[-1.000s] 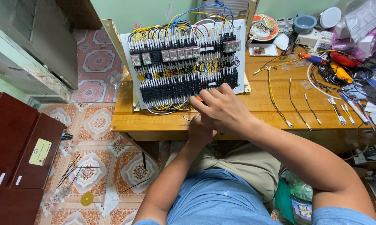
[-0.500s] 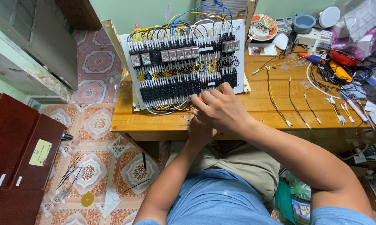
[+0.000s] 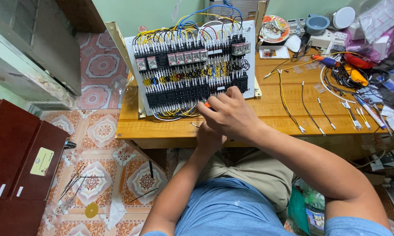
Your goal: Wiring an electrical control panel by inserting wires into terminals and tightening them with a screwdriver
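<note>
We look steeply down from one head-worn camera, close over our own arms, facing the wooden desk (image 3: 266,118) and tiled floor (image 3: 101,175) ahead.

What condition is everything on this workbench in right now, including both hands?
White wiring panel with black terminal rows: propped tilted on the table, densely wired.
Right hand: fingers curled at the panel's lower edge, pinching something orange.
Left hand: under the right hand, grip hidden.
Loose cut wires: lying apart on the wooden table.
Patterned plate: holding small bits.
Grey bowl: upright.
</note>
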